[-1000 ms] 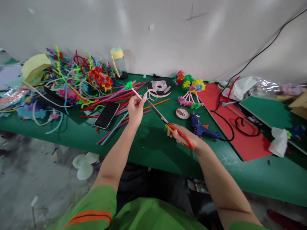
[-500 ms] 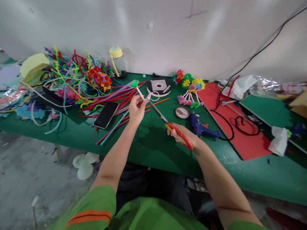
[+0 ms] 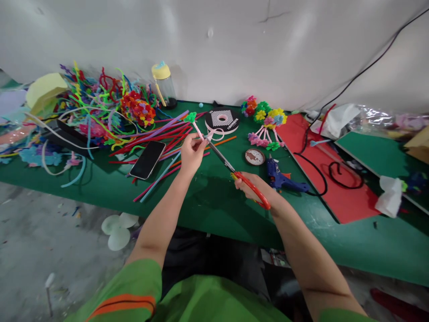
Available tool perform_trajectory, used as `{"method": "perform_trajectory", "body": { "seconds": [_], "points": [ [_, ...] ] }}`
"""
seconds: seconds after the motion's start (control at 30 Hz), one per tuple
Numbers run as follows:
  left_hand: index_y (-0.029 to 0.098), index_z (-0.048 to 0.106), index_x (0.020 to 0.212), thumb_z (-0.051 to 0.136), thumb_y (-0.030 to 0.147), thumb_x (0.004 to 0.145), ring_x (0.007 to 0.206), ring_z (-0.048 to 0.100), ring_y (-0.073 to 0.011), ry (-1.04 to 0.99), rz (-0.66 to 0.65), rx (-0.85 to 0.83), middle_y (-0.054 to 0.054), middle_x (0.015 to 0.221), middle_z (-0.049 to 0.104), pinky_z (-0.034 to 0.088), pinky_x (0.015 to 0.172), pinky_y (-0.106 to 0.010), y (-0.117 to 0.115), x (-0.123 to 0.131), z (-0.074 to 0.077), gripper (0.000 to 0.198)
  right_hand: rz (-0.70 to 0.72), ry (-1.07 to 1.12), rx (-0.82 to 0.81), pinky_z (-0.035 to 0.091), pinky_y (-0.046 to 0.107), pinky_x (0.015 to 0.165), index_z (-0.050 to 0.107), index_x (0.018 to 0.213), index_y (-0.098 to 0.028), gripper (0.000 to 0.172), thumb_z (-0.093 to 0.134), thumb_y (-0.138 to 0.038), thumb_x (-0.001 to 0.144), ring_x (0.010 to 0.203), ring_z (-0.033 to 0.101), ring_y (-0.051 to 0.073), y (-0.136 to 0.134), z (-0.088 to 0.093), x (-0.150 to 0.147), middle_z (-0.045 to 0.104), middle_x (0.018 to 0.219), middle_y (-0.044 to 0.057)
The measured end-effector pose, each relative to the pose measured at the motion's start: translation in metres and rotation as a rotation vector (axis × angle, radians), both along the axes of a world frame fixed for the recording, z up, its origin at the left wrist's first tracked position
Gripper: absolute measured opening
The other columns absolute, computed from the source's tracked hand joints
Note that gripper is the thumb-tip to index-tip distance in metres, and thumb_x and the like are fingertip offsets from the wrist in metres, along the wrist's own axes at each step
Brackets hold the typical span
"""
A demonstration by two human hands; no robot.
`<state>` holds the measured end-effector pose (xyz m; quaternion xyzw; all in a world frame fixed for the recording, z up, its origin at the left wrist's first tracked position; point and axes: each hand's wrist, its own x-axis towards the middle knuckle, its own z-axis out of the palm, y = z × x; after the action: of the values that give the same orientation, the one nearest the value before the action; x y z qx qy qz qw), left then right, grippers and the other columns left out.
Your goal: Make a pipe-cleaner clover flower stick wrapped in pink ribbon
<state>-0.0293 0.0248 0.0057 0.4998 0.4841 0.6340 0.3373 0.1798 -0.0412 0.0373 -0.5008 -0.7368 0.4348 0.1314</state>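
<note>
My left hand (image 3: 193, 152) pinches the pale pink stem of a green pipe-cleaner flower (image 3: 191, 117), whose head points up and away from me. A thin pink ribbon (image 3: 218, 131) loops from the stem area towards a black-and-white ribbon spool (image 3: 222, 120) just behind. In my right hand (image 3: 251, 184) is a pair of scissors (image 3: 250, 188) with red handles. Its long blades reach up to the fingertips of my left hand, by the ribbon. Whether the blades touch the ribbon I cannot tell.
Loose pipe cleaners (image 3: 161, 142) and a phone (image 3: 148, 159) lie left, below a colourful heap (image 3: 97, 107) and a bottle (image 3: 164, 85). Finished flowers (image 3: 268, 120), a round tin (image 3: 254, 157), a blue glue gun (image 3: 283, 179) and a red board (image 3: 338, 188) are right.
The green flower has tilted slightly to the right in my left hand. The scissors have kept nearly the same place at my left fingertips.
</note>
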Motion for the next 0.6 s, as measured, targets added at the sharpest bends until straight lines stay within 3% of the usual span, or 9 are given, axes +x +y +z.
{"method": "perform_trajectory", "body": {
  "seconds": [0.23,0.4,0.6],
  "points": [
    [0.018,0.054,0.092,0.064,0.031,0.072,0.065,0.061,-0.011,-0.011,-0.004,0.003,-0.001,0.072,0.064,0.047,0.064,-0.024,0.002,0.0,-0.002,0.026,-0.016,-0.029,-0.016,0.03,0.022,0.043,0.041,0.065,-0.02,0.039,0.034,-0.054,0.081,0.04,0.038,0.008,-0.001,0.005,-0.001,0.039,0.049,-0.004],
    [0.018,0.054,0.092,0.064,0.029,0.073,0.066,0.061,-0.0109,0.003,0.006,-0.029,-0.002,0.073,0.064,0.048,0.065,-0.024,0.001,-0.001,-0.001,0.025,-0.047,-0.02,-0.142,0.034,0.024,0.041,0.039,0.062,-0.02,0.046,0.033,-0.063,0.077,0.037,0.043,0.01,-0.003,0.01,-0.003,0.041,0.05,-0.003],
    [0.017,0.055,0.091,0.064,0.028,0.072,0.065,0.06,-0.0109,-0.011,0.007,-0.045,-0.002,0.071,0.064,0.046,0.062,-0.023,0.0,-0.001,0.0,0.024,-0.056,0.01,-0.06,0.031,0.023,0.043,0.038,0.056,-0.02,0.05,0.033,-0.065,0.077,0.042,0.039,0.01,-0.006,0.012,-0.005,0.04,0.047,-0.003]
  ]
}}
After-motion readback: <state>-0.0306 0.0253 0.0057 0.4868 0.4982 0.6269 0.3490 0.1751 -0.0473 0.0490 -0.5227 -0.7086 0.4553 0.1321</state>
